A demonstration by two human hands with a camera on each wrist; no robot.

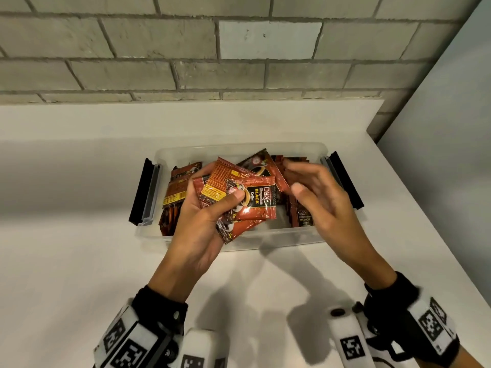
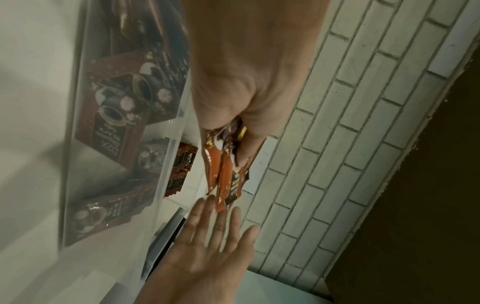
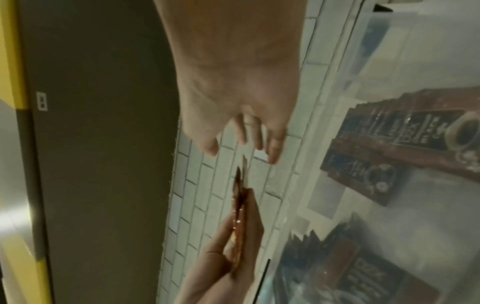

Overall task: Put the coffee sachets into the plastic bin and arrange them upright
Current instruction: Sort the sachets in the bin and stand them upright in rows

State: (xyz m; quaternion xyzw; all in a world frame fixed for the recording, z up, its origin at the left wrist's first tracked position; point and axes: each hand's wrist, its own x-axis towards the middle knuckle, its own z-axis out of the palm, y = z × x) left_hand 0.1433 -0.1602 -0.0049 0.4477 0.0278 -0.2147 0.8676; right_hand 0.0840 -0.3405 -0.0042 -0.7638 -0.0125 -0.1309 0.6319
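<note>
My left hand [image 1: 212,208] grips a fanned bunch of red-brown coffee sachets [image 1: 249,197] above the clear plastic bin [image 1: 292,237], thumb pressed across their fronts. From the left wrist view the same sachets [image 2: 223,172] stick out edge-on past the left hand [image 2: 233,115]. My right hand [image 1: 313,187] hovers just right of the bunch with fingers spread and relaxed, holding nothing; the right wrist view shows the right hand [image 3: 241,133] open a little above the held sachets [image 3: 239,207]. More sachets stand in the bin at its left end [image 1: 178,197] and right end [image 1: 300,211].
The bin sits on a white counter [image 1: 79,235] against a grey brick wall [image 1: 186,49]. Black latches flank it at the left [image 1: 143,192] and right [image 1: 345,181]. A pale panel [image 1: 451,128] borders the counter on the right.
</note>
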